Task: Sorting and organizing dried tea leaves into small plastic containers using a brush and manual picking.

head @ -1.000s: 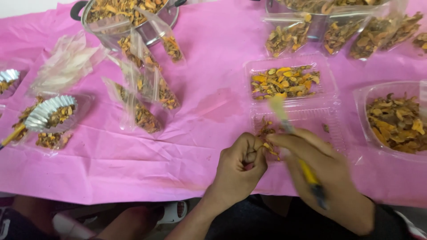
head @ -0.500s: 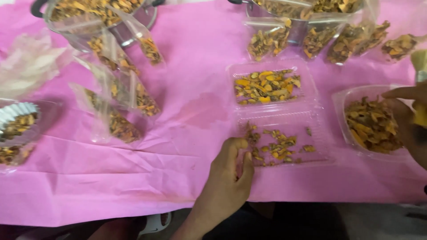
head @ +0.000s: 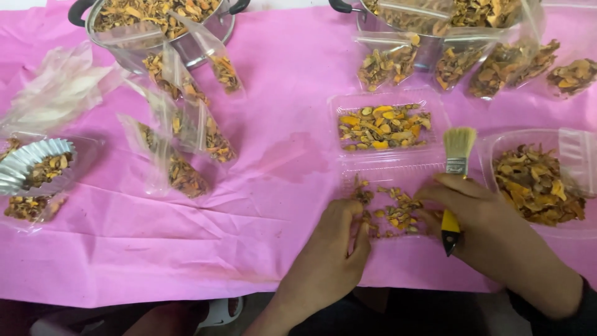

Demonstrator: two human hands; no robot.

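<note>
**Sorting dried orange-brown bits on a pink-covered surface**

Starting far left: there's a silver foil cup (head: 31, 165) sitting in a clear tray, with some dried pieces in it, and a pile of empty clear bags (head: 59, 93) just above it. Next over, a steel pot (head: 155, 25) full of the same dried stuff sits at the top edge, with a few part-filled clear bags (head: 180, 134) lying in front of it on the pink sheet (head: 124, 249).

Middle of the shot: the left hand (head: 329, 255) rests on the sheet at the left edge of an open clear clamshell tray (head: 398, 168). Its fingers are curled in and pressed together, touching the loose dried pieces (head: 392, 211) scattered in the near half. The far half holds a fuller, brighter batch.

Right of that, the right hand (head: 491, 230) is wrapped around a paintbrush (head: 457, 168) with a yellow and black handle, bristles pointing away, just above the scattered pieces. Fingers are closed around the handle.

Far right: a clear tub (head: 491, 146) of darker pieces, plus a second pot (head: 379, 18) and more filled bags along the top.
</note>
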